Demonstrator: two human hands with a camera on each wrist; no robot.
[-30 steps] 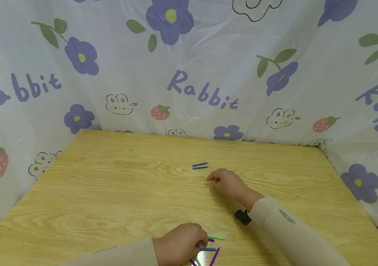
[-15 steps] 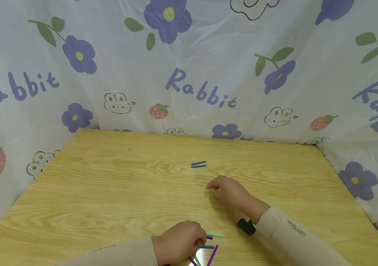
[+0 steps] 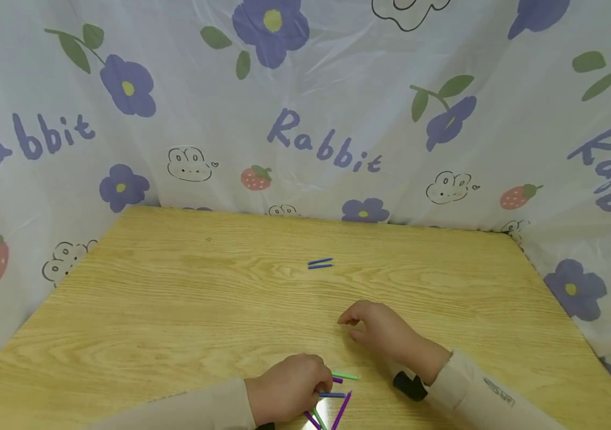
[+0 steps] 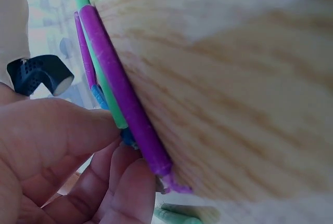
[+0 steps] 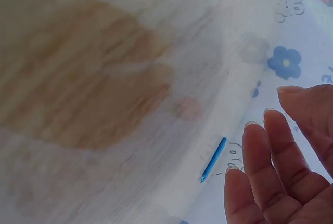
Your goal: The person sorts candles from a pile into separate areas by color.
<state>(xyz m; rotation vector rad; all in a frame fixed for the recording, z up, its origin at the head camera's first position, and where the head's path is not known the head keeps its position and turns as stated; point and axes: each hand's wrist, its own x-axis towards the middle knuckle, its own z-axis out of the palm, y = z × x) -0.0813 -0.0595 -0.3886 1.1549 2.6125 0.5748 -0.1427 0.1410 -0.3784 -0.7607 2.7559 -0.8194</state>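
My left hand (image 3: 290, 387) is low over a loose group of thin crayons near the front of the table. Its thumb and forefinger pinch the end of a blue crayon (image 3: 332, 395), partly hidden by the fingers. Around it lie a green crayon (image 3: 345, 375), a purple crayon (image 3: 341, 411) and others. A purple crayon (image 4: 119, 83) lies close beside the fingertips in the left wrist view. To the right, my right hand (image 3: 383, 334) hovers above the wood, fingers loosely bent, holding nothing. Farther back, two blue crayons (image 3: 320, 267) lie side by side.
The wooden table (image 3: 176, 286) meets a printed cloth (image 3: 219, 119) at its back and sides. A black wrist device (image 3: 410, 386) sits under the right wrist. Light reflects off the tabletop by the front crayons.
My right hand has drawn back from near the two blue crayons, toward the front and slightly right. The left hand stays at the front crayons; the head view has shifted slightly.
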